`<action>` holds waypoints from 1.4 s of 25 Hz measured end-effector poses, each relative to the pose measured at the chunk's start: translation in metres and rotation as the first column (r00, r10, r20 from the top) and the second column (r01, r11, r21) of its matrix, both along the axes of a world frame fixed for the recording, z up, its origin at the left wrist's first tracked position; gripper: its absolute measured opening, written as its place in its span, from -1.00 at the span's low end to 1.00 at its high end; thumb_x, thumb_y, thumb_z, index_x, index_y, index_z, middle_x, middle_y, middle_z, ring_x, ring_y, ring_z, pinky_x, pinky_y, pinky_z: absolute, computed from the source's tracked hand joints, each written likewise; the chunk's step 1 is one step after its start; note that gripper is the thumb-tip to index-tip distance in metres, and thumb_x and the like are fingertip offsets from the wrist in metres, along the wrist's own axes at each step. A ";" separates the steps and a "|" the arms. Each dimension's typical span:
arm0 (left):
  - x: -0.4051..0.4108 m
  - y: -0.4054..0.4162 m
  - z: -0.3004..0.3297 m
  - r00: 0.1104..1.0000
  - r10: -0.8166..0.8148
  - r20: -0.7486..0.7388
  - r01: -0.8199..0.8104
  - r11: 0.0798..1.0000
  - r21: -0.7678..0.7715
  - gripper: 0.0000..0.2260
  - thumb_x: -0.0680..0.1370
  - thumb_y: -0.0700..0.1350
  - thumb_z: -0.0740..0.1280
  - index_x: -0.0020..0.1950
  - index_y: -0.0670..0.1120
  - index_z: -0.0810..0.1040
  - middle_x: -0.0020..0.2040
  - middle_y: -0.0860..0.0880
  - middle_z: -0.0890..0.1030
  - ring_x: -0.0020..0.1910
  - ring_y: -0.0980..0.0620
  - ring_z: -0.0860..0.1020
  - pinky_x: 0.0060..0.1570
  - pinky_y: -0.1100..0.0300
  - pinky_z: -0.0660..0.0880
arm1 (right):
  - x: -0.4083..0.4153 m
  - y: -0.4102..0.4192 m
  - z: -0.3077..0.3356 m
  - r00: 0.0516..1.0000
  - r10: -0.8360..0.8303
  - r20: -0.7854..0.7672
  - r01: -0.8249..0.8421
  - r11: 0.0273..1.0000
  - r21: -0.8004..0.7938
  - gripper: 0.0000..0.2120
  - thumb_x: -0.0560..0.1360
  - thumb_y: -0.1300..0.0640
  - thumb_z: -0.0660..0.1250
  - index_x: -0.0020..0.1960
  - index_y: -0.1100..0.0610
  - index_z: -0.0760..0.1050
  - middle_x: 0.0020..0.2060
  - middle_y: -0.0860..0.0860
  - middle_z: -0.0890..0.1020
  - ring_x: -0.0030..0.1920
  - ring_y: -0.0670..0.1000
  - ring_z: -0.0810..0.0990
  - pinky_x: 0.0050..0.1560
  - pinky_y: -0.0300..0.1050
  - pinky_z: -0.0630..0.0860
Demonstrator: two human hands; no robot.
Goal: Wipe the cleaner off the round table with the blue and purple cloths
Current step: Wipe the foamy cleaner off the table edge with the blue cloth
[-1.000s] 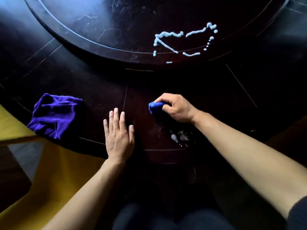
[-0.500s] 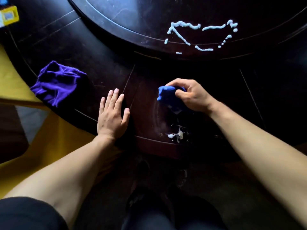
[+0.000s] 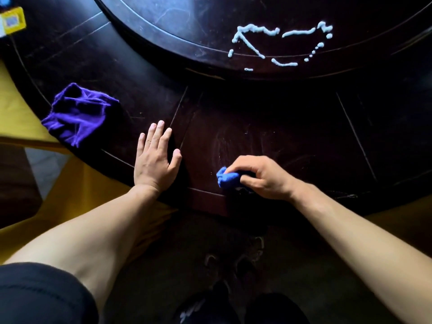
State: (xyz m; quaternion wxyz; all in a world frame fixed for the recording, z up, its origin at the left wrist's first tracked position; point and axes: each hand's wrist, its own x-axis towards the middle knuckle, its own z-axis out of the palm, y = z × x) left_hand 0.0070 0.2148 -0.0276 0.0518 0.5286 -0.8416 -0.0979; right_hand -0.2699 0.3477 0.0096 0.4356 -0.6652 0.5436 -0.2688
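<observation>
My right hand [image 3: 261,177] grips a bunched blue cloth [image 3: 227,178] and presses it onto the dark round table [image 3: 292,127] close to its near edge. Faint wipe streaks show on the wood just beyond the cloth. My left hand [image 3: 155,160] lies flat on the table, fingers apart, holding nothing. A crumpled purple cloth [image 3: 78,113] rests on the table to the left of that hand. White lines of cleaner [image 3: 280,44] sit on the raised inner disc [image 3: 187,26] at the far right.
A yellow floor or mat [image 3: 70,199] lies below the table's left edge. A small yellow and blue item [image 3: 12,23] sits at the far left of the table. My shoes [image 3: 233,260] stand under the near edge.
My right hand has pulled the blue cloth back toward the near edge, over the white smear that lay there. The left hand stays flat. The camera view has shifted left.
</observation>
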 end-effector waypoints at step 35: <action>-0.001 0.001 0.005 0.999 0.002 -0.035 -0.001 1.000 0.004 -0.38 0.57 0.16 0.06 0.58 -0.10 0.28 0.65 -0.09 0.16 0.65 -0.02 0.04 0.61 -0.09 -0.06 | 0.079 0.128 0.023 0.592 -0.752 0.290 0.652 0.658 0.376 -0.64 0.49 0.48 0.19 0.03 0.13 0.63 -0.18 -0.03 0.72 -0.20 -0.07 0.67 -0.15 -0.20 0.62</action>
